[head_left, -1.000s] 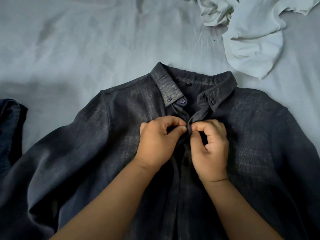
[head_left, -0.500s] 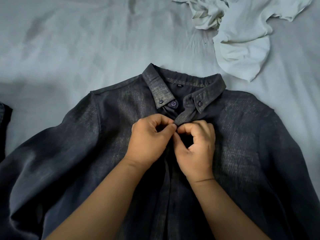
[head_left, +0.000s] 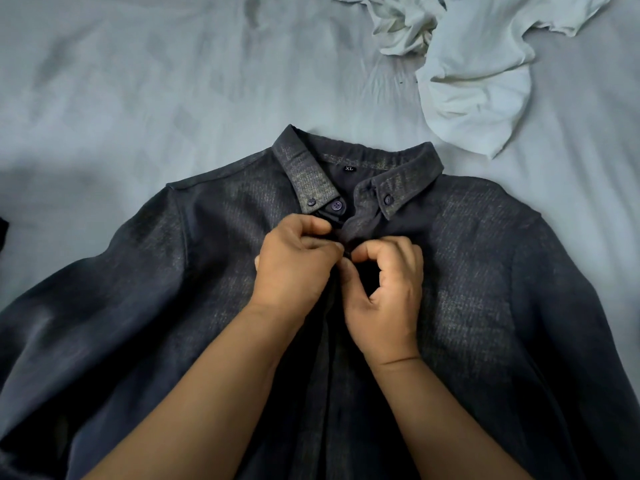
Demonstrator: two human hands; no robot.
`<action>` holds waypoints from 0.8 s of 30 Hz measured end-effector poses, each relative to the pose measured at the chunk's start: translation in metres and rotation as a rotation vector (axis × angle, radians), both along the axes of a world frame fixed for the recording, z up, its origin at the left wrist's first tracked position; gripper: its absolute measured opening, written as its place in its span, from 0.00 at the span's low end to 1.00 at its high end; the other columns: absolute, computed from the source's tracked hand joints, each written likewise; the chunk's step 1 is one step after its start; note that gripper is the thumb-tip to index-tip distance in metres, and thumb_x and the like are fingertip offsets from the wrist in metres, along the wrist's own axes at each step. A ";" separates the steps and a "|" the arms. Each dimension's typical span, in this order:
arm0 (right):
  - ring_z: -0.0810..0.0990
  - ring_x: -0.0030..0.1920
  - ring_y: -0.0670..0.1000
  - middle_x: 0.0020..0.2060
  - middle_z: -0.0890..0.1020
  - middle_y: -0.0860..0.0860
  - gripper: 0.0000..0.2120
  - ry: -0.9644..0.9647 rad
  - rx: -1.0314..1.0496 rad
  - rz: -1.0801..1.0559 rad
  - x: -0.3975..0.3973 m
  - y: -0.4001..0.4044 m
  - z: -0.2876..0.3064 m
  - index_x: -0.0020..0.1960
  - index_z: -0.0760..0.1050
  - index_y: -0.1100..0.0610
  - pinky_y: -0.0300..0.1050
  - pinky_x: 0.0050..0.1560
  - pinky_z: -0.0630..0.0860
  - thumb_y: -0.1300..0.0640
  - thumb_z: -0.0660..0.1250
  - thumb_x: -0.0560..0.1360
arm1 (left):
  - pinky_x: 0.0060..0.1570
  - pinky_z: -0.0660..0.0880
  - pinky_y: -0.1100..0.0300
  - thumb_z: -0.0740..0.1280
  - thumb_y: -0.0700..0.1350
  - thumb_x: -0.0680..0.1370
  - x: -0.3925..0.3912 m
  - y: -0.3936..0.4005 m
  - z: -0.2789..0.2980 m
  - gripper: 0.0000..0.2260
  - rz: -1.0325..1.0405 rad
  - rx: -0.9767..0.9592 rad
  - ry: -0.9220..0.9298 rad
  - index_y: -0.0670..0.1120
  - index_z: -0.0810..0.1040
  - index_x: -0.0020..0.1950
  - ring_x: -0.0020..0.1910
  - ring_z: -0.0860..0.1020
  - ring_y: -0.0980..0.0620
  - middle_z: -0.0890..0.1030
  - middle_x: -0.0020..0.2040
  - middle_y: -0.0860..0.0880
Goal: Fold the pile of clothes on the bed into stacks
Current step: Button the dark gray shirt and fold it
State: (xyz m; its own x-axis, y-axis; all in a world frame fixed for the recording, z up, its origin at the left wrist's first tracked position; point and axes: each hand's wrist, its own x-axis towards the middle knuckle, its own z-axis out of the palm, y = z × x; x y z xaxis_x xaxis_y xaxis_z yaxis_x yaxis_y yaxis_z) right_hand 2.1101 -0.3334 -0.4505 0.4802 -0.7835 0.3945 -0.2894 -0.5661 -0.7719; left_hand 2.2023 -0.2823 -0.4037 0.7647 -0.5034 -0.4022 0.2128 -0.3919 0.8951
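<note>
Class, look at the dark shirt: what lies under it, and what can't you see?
The shirt lies flat on the grey bedsheet. Both hands pinch its placket, hiding the button there. Anything else beneath the shirt is covered.

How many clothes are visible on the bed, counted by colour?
Dark grey: 1, the button-down shirt
White: 1, the crumpled garment
Black: 1, a cloth edge at the left border, mostly cut off
Total: 3

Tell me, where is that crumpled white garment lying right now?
In the head view the white garment lies bunched on the grey bedsheet at the upper right, just beyond the dark shirt's collar and apart from both hands.
</note>
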 end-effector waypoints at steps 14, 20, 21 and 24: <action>0.72 0.45 0.48 0.42 0.74 0.46 0.07 -0.078 0.056 -0.016 0.001 0.000 0.003 0.45 0.74 0.59 0.49 0.47 0.72 0.55 0.61 0.74 | 0.60 0.62 0.58 0.71 0.51 0.69 -0.020 0.013 -0.012 0.11 -0.146 0.042 -0.490 0.57 0.71 0.47 0.35 0.73 0.63 0.79 0.36 0.57; 0.74 0.42 0.43 0.45 0.75 0.50 0.12 -0.184 0.162 -0.075 0.003 -0.004 0.020 0.59 0.71 0.53 0.33 0.48 0.71 0.53 0.60 0.76 | 0.53 0.72 0.65 0.62 0.53 0.74 -0.002 0.012 -0.004 0.11 -0.184 -0.060 -0.677 0.55 0.80 0.53 0.44 0.77 0.63 0.79 0.46 0.59; 0.73 0.42 0.41 0.46 0.74 0.51 0.13 -0.168 0.100 -0.074 0.004 -0.009 0.027 0.59 0.73 0.56 0.31 0.48 0.70 0.54 0.61 0.77 | 0.51 0.72 0.70 0.62 0.51 0.75 0.007 0.007 -0.002 0.13 -0.160 -0.064 -0.752 0.50 0.81 0.54 0.47 0.76 0.64 0.77 0.50 0.57; 0.73 0.54 0.42 0.55 0.75 0.53 0.14 -0.046 -0.114 -0.025 0.013 -0.034 0.051 0.61 0.75 0.61 0.28 0.57 0.67 0.60 0.62 0.77 | 0.56 0.71 0.70 0.59 0.43 0.76 0.043 -0.010 0.011 0.16 -0.350 0.006 -0.875 0.48 0.78 0.62 0.58 0.74 0.62 0.75 0.62 0.55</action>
